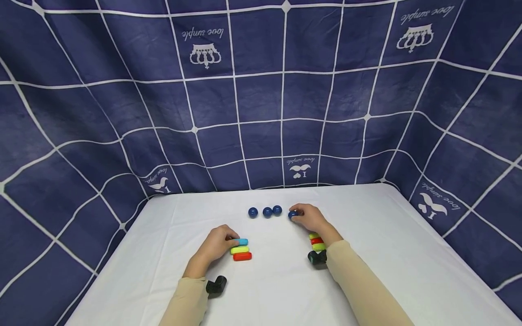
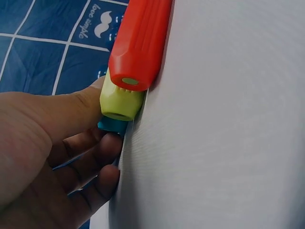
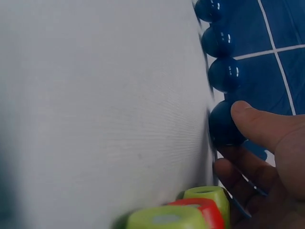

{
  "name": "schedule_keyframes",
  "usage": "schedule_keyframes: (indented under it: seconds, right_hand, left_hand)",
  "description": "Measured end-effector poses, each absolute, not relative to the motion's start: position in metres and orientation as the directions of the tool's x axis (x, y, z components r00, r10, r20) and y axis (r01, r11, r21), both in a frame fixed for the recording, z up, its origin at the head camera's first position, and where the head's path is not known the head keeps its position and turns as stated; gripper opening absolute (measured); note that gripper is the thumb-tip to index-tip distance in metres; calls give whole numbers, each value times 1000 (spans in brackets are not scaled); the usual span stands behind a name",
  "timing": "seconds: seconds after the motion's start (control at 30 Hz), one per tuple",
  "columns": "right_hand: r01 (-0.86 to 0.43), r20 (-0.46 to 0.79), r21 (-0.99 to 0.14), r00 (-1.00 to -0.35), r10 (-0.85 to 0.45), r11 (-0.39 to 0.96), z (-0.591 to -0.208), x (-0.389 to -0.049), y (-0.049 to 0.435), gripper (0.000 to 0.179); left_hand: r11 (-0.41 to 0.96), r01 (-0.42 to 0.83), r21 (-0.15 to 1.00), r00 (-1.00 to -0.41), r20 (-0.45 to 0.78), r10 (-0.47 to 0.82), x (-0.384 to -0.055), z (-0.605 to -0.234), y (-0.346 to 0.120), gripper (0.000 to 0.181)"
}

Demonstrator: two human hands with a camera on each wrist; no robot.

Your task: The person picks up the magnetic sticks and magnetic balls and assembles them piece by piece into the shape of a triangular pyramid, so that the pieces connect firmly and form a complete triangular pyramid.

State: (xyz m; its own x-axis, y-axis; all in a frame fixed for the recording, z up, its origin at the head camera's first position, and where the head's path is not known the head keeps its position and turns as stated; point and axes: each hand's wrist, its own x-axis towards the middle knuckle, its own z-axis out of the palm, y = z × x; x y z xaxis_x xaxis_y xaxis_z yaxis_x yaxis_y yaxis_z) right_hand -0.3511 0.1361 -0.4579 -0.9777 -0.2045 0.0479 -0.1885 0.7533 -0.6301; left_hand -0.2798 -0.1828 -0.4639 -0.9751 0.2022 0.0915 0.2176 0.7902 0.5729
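My left hand (image 1: 218, 242) pinches a short light-blue plastic bar (image 1: 242, 242) between thumb and fingers. Beside that bar lie a yellow-green bar (image 2: 121, 102) and a red bar (image 2: 140, 43), side by side on the white table. Farther back, my right hand (image 1: 310, 218) grips a shiny dark-blue ball (image 3: 224, 125), thumb on one side and fingers curled on the other. The ball is at the right end of a row with three similar balls (image 1: 253, 212). In the head view, the right wrist partly hides a second group of bars.
That second group has a red bar (image 1: 316, 241) between two yellow-green bars (image 3: 167, 219). Black devices (image 1: 216, 285) sit by both wrists. A navy curtain with white grid lines (image 1: 261, 99) hangs behind and beside the white table (image 1: 281, 290).
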Motion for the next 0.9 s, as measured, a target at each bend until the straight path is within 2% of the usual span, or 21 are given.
schedule_keyframes:
  seconds: [0.4, 0.7, 0.9]
  right_hand:
    - [-249, 122, -597, -968, -220, 763, -465, -332, 130, 27]
    - [-269, 147, -586, -963, -226, 764, -467, -322, 123, 26]
    - [-274, 153, -596, -962, -227, 755, -467, -318, 122, 27]
  left_hand:
    - [768, 186, 613, -982, 125, 139, -281, -462, -177, 7]
    - [730, 220, 647, -975, 121, 186, -287, -459, -157, 14]
    - [687, 268, 676, -963, 161, 217, -296, -459, -141, 14]
